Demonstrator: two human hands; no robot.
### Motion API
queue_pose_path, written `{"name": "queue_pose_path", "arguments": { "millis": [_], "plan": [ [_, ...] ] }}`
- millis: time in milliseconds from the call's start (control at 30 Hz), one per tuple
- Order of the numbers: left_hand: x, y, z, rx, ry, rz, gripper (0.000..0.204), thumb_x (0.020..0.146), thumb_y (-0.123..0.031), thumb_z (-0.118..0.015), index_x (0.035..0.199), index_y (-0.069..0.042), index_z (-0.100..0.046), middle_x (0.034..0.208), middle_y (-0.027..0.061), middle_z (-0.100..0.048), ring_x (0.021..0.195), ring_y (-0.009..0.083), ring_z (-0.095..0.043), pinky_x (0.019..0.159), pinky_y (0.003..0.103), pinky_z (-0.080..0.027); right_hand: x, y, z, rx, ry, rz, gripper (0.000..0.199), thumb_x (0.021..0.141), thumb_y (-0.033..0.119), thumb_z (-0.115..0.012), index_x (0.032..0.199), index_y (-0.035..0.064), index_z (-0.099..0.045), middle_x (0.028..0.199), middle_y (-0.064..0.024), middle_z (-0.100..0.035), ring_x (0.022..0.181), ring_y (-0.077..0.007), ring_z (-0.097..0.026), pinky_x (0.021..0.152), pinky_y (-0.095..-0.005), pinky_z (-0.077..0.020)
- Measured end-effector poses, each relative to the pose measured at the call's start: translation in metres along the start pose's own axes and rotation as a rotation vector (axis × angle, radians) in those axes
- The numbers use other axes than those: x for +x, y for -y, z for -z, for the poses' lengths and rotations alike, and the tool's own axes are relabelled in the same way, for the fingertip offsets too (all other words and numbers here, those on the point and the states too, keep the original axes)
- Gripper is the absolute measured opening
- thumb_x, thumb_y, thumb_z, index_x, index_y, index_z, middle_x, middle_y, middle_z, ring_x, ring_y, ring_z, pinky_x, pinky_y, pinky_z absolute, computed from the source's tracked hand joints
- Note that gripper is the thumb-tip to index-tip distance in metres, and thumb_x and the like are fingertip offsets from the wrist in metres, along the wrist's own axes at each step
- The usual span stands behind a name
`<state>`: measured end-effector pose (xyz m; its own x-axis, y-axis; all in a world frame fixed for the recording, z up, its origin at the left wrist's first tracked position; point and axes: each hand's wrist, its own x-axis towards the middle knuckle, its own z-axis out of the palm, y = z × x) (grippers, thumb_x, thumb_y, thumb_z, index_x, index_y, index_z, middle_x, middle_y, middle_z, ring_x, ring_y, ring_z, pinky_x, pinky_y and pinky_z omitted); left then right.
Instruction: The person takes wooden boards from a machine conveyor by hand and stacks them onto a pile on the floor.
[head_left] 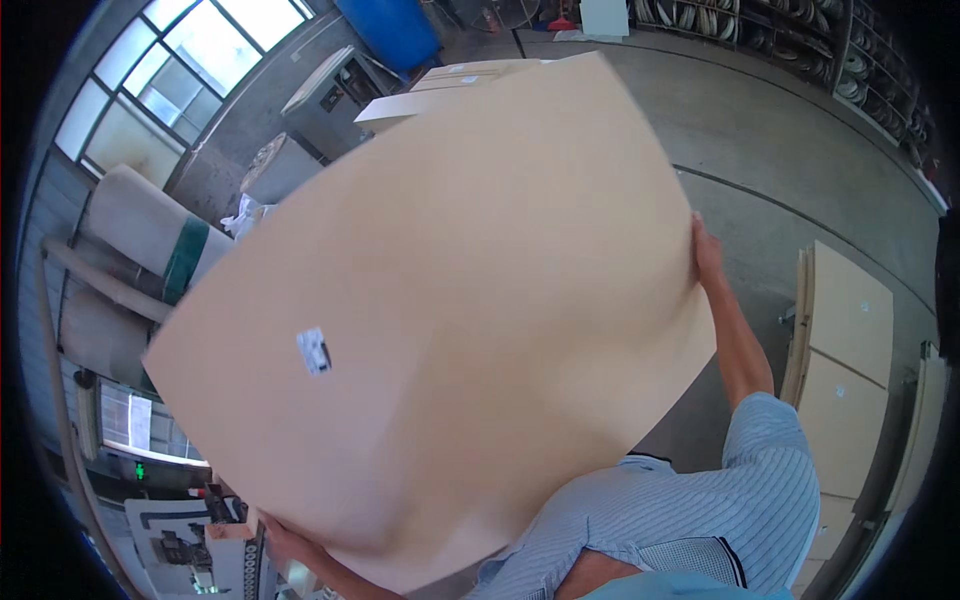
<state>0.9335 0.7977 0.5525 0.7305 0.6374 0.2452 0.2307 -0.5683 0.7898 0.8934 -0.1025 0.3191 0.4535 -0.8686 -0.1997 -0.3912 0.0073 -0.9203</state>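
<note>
Pinching a tan panel [450,260] by its edges, left hand [287,541] low, right hand [707,253] extended forward.

Left grip [287,541] low; right grip [707,252] higher; arms [738,345] spread.

The large tan panel [470,310] hides part of the left hand [285,540] and part of the right hand [708,252]; print on its label [314,351] is too small to read; the upper edge cuts off the blue drum [393,32]; the boards [470,76] beyond are partly covered.
</note>
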Motion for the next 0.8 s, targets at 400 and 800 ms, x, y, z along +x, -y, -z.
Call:
{"name": "queue_pose_path", "arguments": {
  "millis": [400,800],
  "plan": [
    [-0.025,-0.392,-0.421,-0.67,0.611,-0.466,0.031,0.09,-0.022,-0.052,0.1,0.004,-0.066,0.084,0.0014,-0.063,0.077,0.0098,-0.054,0.069,0.026,-0.044,0.009,-0.178,0.247,0.716,-0.339,0.082,0.066,0.095,0.049,-0.034,0.143,0.0061,-0.02,0.146,-0.0093,-0.027,0.13,-0.0244,-0.03,0.108,-0.0386,-0.0245],
    [-0.441,-0.748,-0.713,-0.552,1.141,-0.978,0.047,0.081,-0.047,-0.051,0.086,-0.002,-0.064,0.088,0.0191,-0.065,0.09,0.0344,-0.061,0.081,0.042,-0.047,0.125,-0.205,0.317,0.809,-0.384,-0.215,0.058,0.095,0.044,-0.033,0.141,0.0084,-0.027,0.144,-0.0105,-0.031,0.13,-0.0274,-0.03,0.108,-0.0426,-0.0235]
  ]
}}
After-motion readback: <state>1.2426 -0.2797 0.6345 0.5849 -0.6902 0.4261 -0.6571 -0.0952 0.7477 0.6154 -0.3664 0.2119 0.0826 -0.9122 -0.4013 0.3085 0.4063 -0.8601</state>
